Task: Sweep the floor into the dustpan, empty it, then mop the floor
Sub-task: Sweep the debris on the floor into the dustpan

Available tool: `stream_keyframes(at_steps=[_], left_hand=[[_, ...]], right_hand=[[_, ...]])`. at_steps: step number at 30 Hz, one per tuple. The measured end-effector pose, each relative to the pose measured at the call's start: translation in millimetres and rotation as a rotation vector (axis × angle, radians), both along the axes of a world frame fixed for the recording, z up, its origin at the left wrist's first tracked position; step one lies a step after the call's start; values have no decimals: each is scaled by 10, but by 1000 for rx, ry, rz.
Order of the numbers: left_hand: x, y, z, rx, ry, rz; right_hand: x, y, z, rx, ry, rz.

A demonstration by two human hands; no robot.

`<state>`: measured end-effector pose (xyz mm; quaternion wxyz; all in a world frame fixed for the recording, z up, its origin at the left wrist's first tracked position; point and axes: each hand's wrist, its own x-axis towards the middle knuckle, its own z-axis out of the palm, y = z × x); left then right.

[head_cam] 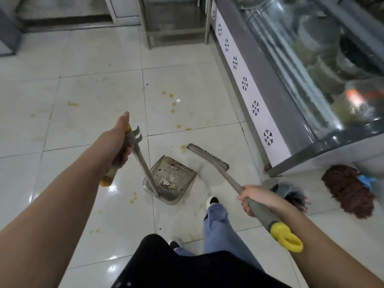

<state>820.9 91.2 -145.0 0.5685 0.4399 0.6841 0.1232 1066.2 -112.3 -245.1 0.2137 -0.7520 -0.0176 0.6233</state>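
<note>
The person is standing over a tiled floor [83, 84] with both hands busy and held well apart. The left hand [121, 142] is wrapping its fingers around the upright handle of the dustpan [172, 179], whose tray is resting on the tiles below and to the right of that hand, mouth facing away from the person. The right hand [254, 199] is gripping the grey shaft of the broom [207, 156]; its yellow end cap is sticking out behind the hand, and the brush head is lying ahead of it, just beyond the dustpan's open edge and apart from it.

The sweeping appears to be well underway: scraps and dark bits are already sitting inside the dustpan, so at least some of the dirt is collected. The pan is not yet emptied. A few dark specks are lying on the tiles near the person's feet and further ahead of the left hand, so some sweeping probably remains.

Yellowish stains are dotting the floor ahead of both hands and below the left forearm; these look like wet or dried spills, though the blur makes that uncertain, and they are waiting for the mopping step. A brown mop [347, 190] is lying on the floor to the right of the right hand, beside the base of a display freezer [259, 84], with no hand on it.
</note>
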Motion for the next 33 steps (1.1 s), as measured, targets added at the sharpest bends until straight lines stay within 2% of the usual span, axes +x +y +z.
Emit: stream_keyframes(at_steps=[11, 15, 19, 24, 29, 33], left_hand=[[949, 1118, -31, -61, 194, 205], [1179, 1372, -45, -89, 262, 252], [1368, 1510, -38, -204, 299, 368], [1397, 1568, -4, -291, 320, 393], [1374, 1659, -25, -272, 375, 350], [1459, 1854, -66, -202, 325, 280]], right_hand=[[919, 1982, -402, -49, -167, 451], [1009, 2390, -701, -88, -214, 670], [935, 2554, -817, -114, -205, 862], [987, 2597, -908, -141, -185, 862], [1175, 2855, -858, -136, -203, 670], [1200, 2940, -806, -123, -203, 687]])
